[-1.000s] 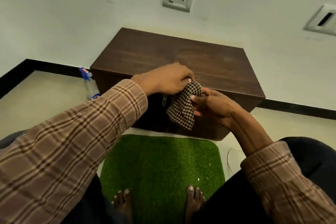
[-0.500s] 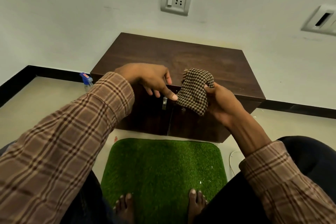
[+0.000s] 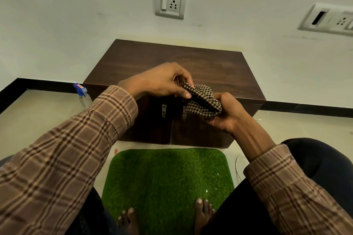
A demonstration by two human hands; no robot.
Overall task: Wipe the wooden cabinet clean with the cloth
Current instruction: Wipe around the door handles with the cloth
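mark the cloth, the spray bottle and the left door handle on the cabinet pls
cloth (image 3: 202,99), head view, middle of the checked fabric between the hands
spray bottle (image 3: 81,90), head view, on its neck under the blue trigger
left door handle (image 3: 163,110), head view, middle of the metal pull

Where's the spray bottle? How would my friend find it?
Find the dark wooden cabinet against the white wall. Look at its left end, on the floor by the black skirting: the spray bottle stands there. It is clear with a blue top, unlike the green mat in front.
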